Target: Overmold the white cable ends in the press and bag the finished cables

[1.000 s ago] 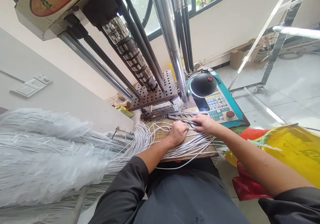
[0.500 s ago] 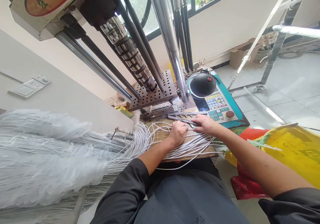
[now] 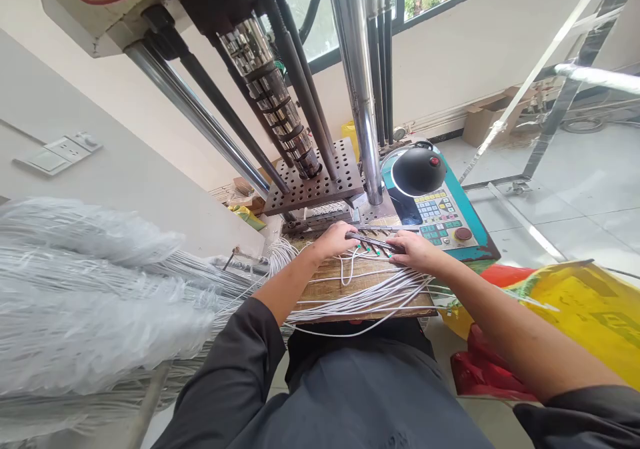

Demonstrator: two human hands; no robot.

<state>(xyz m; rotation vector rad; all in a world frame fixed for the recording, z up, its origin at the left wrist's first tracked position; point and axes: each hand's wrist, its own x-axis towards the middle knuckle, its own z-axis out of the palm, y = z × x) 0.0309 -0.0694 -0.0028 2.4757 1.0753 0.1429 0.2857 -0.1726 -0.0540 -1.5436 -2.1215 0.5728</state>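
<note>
Gripping: your left hand (image 3: 334, 240) and right hand (image 3: 416, 251) seemingly pinch the dark bar (image 3: 374, 241) at both ends.
Cables (image 3: 361, 300): white, nearer you.

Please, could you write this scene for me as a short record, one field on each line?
Left hand grip: at the left end of a dark metal bar
Right hand grip: at the bar's right end
Finger closure: unclear for both
Work surface: brown board with white cables, some with green ends
Beyond hands: perforated plate
Beside plate: control panel
Far left: plastic-wrapped bundles
</note>
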